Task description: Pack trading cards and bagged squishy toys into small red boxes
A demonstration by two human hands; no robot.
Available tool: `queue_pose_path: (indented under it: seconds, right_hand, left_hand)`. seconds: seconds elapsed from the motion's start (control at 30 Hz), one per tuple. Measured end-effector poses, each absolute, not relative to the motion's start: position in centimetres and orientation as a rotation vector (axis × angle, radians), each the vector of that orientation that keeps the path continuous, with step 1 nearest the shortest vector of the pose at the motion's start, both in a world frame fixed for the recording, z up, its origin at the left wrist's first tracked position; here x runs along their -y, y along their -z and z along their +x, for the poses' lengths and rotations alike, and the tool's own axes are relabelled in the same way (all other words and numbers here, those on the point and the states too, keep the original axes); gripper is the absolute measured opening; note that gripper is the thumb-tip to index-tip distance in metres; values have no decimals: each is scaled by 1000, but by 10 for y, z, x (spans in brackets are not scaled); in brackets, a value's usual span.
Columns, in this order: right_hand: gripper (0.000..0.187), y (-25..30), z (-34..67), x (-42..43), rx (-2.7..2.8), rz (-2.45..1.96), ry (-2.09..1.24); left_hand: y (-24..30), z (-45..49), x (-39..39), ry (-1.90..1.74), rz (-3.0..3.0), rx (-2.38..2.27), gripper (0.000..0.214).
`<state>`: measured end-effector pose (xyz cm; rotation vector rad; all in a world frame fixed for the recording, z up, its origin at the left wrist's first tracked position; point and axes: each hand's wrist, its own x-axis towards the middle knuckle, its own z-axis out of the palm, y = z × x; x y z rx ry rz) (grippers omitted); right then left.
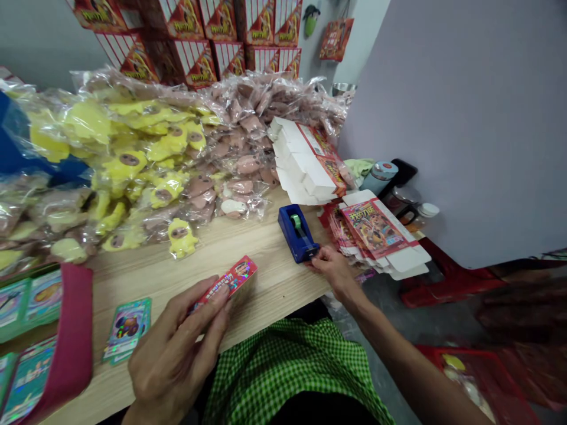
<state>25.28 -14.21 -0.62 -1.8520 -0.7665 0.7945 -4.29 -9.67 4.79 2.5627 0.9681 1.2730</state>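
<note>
My left hand (183,348) is closed around a slim red printed box (241,273), held above the front of the table with one end pointing away from me. At the front tip of a blue tape dispenser (290,236), the fingers of my right hand (334,268) are pinched together on the tape by the cutter. A roll of clear greenish tape (296,221) sits inside the dispenser. Left of my left hand lie a few loose printed cards (128,327) on the wooden table (261,289).
Bagged yellow figures (126,165) and bagged brown figures (248,162) are heaped at the back. Flattened red cartons (376,227) are stacked on the right, near a blue-lidded cup (383,171). A magenta box (75,330) with cards stands at left. Display boxes (190,59) line the wall.
</note>
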Motion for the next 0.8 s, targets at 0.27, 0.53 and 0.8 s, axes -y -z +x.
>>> queue_pose_path:
  seconds: [0.27, 0.53, 0.8]
  right_hand:
    - [13, -34, 228, 175, 1098, -1758, -492]
    - [61, -75, 146, 157, 1104, -1026, -1282]
    - [82, -79, 129, 143, 988, -1110, -1379]
  left_hand:
    - [-56, -43, 102, -1327, 2645, -889, 33]
    - [-61, -37, 106, -1415, 2677, -839, 20]
    - [-57, -40, 110, -1438, 2600, -842, 32]
